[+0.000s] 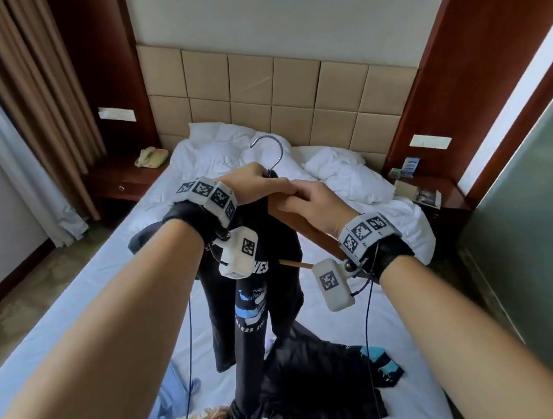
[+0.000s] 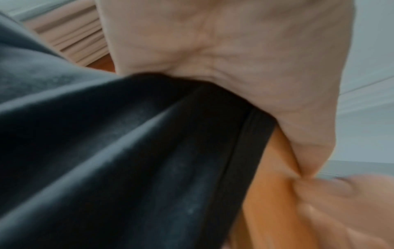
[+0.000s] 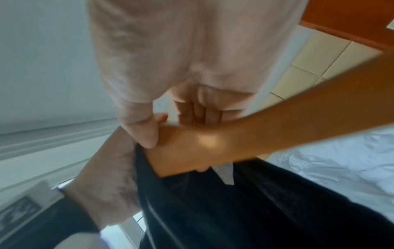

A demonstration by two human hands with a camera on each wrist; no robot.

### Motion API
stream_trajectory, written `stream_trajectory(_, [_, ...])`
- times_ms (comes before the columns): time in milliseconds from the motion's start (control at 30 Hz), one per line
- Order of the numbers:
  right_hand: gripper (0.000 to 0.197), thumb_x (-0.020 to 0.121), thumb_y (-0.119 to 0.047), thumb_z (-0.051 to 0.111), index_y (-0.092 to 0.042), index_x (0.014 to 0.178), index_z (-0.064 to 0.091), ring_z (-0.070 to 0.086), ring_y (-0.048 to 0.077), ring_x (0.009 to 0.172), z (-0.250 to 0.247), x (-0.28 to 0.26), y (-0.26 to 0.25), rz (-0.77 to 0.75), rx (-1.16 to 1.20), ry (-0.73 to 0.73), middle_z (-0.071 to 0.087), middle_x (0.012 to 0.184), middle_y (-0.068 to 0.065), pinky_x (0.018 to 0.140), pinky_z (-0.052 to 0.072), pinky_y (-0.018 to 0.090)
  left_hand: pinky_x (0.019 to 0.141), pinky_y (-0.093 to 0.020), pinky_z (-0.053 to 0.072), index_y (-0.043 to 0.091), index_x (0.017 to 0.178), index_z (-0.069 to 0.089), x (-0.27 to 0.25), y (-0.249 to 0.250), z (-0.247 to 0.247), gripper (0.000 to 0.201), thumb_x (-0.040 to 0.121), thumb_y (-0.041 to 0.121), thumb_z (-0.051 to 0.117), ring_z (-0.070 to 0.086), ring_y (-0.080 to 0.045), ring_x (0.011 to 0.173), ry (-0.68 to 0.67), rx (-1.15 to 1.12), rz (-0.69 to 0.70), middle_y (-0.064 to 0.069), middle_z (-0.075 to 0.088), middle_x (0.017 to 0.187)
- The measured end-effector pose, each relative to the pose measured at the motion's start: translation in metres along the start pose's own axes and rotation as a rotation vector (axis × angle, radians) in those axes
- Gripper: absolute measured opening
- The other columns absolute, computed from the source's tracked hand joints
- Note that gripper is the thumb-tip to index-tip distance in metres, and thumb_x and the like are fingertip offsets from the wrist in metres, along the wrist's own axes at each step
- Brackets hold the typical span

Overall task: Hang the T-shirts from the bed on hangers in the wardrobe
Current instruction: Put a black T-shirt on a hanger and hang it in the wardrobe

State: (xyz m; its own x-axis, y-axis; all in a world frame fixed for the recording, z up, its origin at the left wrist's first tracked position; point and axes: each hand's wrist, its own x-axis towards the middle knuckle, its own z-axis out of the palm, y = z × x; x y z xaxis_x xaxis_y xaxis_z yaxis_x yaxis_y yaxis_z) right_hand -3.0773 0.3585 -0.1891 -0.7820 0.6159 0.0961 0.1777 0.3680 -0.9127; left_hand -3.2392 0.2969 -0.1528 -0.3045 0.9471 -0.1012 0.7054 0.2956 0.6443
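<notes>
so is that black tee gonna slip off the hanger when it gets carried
Possibly. The black tee hangs limp in long folds, so it is floppy. The wooden hanger looks smooth, giving little grip. Both the left hand and right hand hold its top.

We hold both forearms raised and stretched forward, wrists close together. Our left hand [image 1: 258, 182] curls its fingers into a closed grip, knuckles up. Our right hand [image 1: 312, 205] bends at the wrist, fingers folded and pinching beside the left.
</notes>
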Motion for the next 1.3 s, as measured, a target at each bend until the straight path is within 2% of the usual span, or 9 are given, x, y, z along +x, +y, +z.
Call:
stream_trajectory(100, [0.024,0.096,-0.014,0.048,-0.013,0.106,0.070,0.064,0.022,0.097,-0.016,0.009,0.006,0.113,0.112,-0.006,0.069,0.100,0.010,0.097,0.050,0.038,0.063,-0.033,0.033,0.013,0.073,0.056,0.001,0.001,-0.006,0.046,0.073,0.056,0.070,0.047,-0.019,0.065,0.038,-0.058,0.046,-0.003,0.049,0.066])
stream_trajectory(200, [0.026,0.100,-0.012,0.044,-0.002,0.106,0.067,0.062,0.019,0.082,-0.023,0.016,0.008,0.199,0.231,-0.002,0.065,0.092,0.011,0.083,0.053,0.032,0.056,-0.027,0.030,0.014,0.066,0.049,0.000,0.003,-0.009,0.040,0.084,0.043,0.069,0.043,-0.014,0.055,0.067,-0.079,0.078,0.003,0.044,0.058])
stream_trajectory(333, [0.015,0.096,-0.011,0.051,-0.004,0.085,0.059,0.042,0.012,0.056,-0.026,0.023,0.008,0.229,0.119,0.009,0.045,0.064,0.004,0.062,0.038,0.026,0.049,-0.026,0.023,0.020,0.053,0.040,0.001,0.005,-0.009,0.050,0.081,0.048,0.071,0.032,-0.007,0.038,0.065,-0.105,0.110,0.010,0.035,0.045])
stream_trajectory(467, [0.009,0.085,-0.008,0.053,-0.005,0.082,0.061,0.042,0.015,0.062,-0.030,0.028,0.013,0.249,-0.026,0.012,0.050,0.072,0.010,0.059,0.034,0.025,0.052,-0.027,0.026,0.020,0.055,0.037,0.003,0.003,-0.009,0.065,0.068,0.071,0.074,0.035,-0.012,0.047,0.019,-0.098,0.150,0.005,0.037,0.051])
stream_trajectory(633, [0.017,0.090,-0.016,0.055,-0.010,0.076,0.060,0.048,0.016,0.063,-0.038,0.035,0.022,0.347,-0.455,0.011,0.055,0.066,0.002,0.058,0.037,0.023,0.051,-0.029,0.026,0.016,0.059,0.043,0.001,0.003,-0.015,0.050,0.077,0.050,0.074,0.036,-0.011,0.045,0.128,-0.099,0.174,0.001,0.037,0.054])
stream_trajectory(833, [0.035,0.104,-0.027,0.040,-0.009,0.124,0.063,0.061,0.031,0.108,-0.050,0.035,0.035,0.429,-0.664,0.213,0.065,0.122,0.014,0.093,0.047,0.032,0.046,-0.026,0.023,0.016,0.055,0.039,0.000,0.005,-0.029,0.052,0.081,0.045,0.073,0.032,-0.011,0.042,0.230,-0.070,0.169,0.005,0.033,0.049])
stream_trajectory(967, [0.036,0.107,-0.015,0.032,-0.001,0.126,0.059,0.058,0.032,0.118,-0.058,0.021,0.036,0.593,-0.659,0.209,0.060,0.130,0.016,0.091,0.043,0.029,0.047,-0.026,0.023,0.018,0.053,0.039,0.001,0.004,-0.037,0.051,0.078,0.047,0.073,0.034,-0.014,0.044,0.266,-0.078,0.148,0.003,0.036,0.051])
stream_trajectory(1133, [0.005,0.099,-0.015,0.052,-0.014,0.102,0.055,0.047,0.012,0.068,-0.079,0.011,0.063,0.670,-0.453,0.328,0.053,0.109,0.010,0.062,0.041,0.020,0.052,-0.028,0.028,0.018,0.055,0.042,0.005,0.003,-0.040,0.048,0.072,0.050,0.073,0.042,-0.018,0.053,0.303,-0.106,0.157,-0.001,0.043,0.057])
stream_trajectory(1300, [0.006,0.095,-0.010,0.056,-0.013,0.100,0.053,0.058,0.022,0.080,-0.094,0.005,0.081,0.686,-0.368,0.380,0.057,0.104,0.010,0.072,0.054,0.033,0.053,-0.029,0.029,0.017,0.058,0.046,0.005,0.007,-0.042,0.044,0.073,0.048,0.074,0.044,-0.018,0.055,0.322,-0.112,0.177,-0.002,0.044,0.059])
